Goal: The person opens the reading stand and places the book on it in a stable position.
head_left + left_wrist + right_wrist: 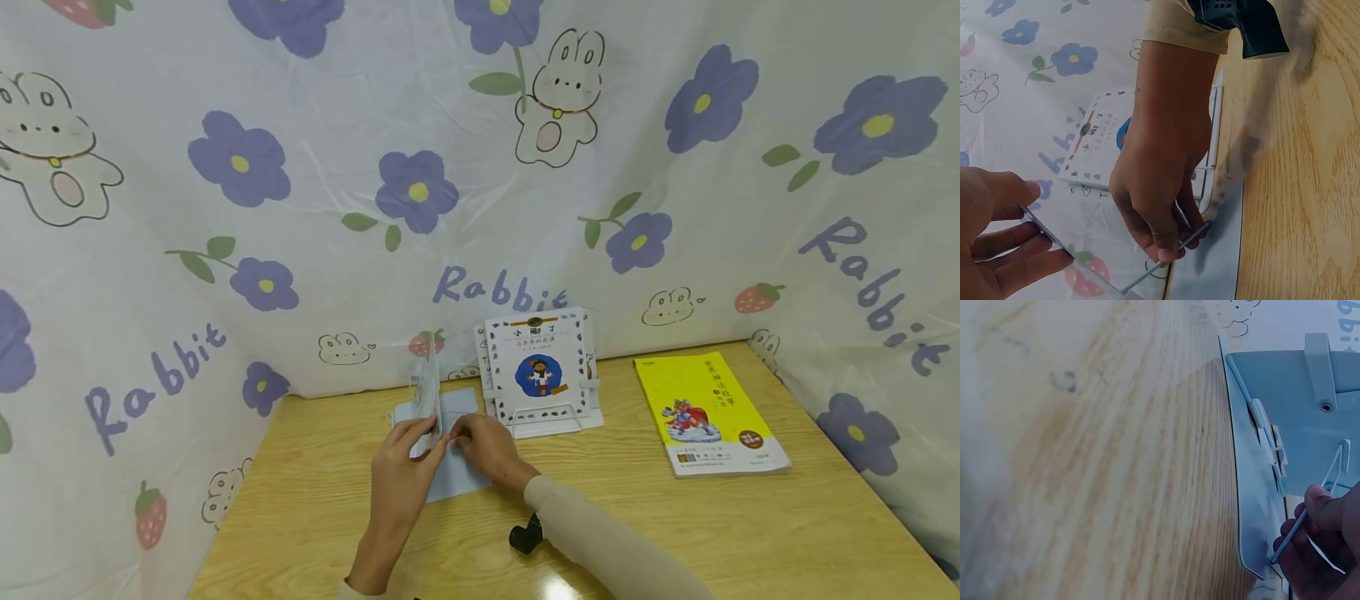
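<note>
Your right hand (pixel 486 448) pinches the thin wire (pixel 1289 539) and your left hand (pixel 405 468) holds the upright plate (pixel 428 392) of the blue stand (pixel 459 479), which sits on the worktop (pixel 322 475) near the white book (pixel 538 375). You seem to be setting the wire; next, I think, you need to hold the plate steady and ease the wire into place.
</note>
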{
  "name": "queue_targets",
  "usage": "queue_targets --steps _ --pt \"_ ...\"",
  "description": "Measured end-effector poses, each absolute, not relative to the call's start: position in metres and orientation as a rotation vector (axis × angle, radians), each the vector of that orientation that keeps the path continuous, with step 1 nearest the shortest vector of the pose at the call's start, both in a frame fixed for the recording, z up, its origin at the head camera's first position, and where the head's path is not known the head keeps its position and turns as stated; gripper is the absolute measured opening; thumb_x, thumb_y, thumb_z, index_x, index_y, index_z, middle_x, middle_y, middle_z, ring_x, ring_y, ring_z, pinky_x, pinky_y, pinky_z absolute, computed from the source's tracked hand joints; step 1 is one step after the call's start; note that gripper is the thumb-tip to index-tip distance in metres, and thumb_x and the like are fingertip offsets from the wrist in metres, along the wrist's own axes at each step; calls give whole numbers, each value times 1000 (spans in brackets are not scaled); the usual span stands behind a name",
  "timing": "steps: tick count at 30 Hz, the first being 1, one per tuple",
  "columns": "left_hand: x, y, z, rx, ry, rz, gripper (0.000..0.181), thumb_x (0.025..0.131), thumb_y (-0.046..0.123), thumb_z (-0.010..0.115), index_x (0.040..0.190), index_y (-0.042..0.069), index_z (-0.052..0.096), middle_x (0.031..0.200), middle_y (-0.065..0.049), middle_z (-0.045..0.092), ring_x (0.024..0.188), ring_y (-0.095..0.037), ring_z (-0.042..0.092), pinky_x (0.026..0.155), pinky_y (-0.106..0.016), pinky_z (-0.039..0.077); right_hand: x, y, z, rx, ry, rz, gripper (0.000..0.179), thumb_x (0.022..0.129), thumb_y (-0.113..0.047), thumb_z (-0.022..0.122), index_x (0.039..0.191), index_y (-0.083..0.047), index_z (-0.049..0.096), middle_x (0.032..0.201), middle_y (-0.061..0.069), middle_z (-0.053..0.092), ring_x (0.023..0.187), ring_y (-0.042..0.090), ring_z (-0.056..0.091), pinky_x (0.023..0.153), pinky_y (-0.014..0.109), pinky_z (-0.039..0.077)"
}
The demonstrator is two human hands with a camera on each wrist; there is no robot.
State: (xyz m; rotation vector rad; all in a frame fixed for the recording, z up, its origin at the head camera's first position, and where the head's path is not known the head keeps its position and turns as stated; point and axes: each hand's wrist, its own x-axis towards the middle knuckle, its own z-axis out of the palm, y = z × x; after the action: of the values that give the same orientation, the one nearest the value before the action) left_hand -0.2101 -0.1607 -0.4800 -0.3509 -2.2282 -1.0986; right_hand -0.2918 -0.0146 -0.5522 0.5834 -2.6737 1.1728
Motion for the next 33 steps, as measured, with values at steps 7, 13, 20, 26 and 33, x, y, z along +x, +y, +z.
queue_targets --steps 7,13,20,26,33 --pt "-209 -160 -478 -324 -2274 -1136 38 83 -2 89 119 -1 79 112 -12 75 106 -31 76 72 -40 67 -292 -13 -554 578 -2665 1204 6 99 -12 76 95 -15 79 93 -1 79 82 12 71 73 27 58" --pt "-207 -163 -475 -317 -2325 -1195 38 85 -1 88 122 0 77 116 -12 73 111 -31 74 76 -33 67 -292 -13 -555 577 -2664 1257 8 101 -11 74 97 -14 79 95 -1 79 83 12 71 74 27 57" --pt "-205 -173 -471 -396 -2361 -1342 29 97 5 78 125 1 75 124 -12 71 118 -34 71 82 -32 67 -292 -1 -553 612 -2601 1402 8 101 -8 71 98 -13 78 95 0 78 85 11 70 77 27 58" --pt "-211 -185 -468 -357 -2371 -1321 18 102 12 74 118 9 79 113 -4 77 105 -19 73 80 -25 64 -289 19 -542 588 -2527 1618 9 104 -6 67 104 -6 76 99 6 77 88 14 70 74 24 57" --pt "-230 -202 -455 -232 -2339 -1546 22 107 15 66 123 3 75 107 -14 79 96 -17 77 81 -21 63 -281 40 -529 604 -2441 1789 10 107 -8 64 111 -3 71 100 20 74 89 42 72 69 37 64"
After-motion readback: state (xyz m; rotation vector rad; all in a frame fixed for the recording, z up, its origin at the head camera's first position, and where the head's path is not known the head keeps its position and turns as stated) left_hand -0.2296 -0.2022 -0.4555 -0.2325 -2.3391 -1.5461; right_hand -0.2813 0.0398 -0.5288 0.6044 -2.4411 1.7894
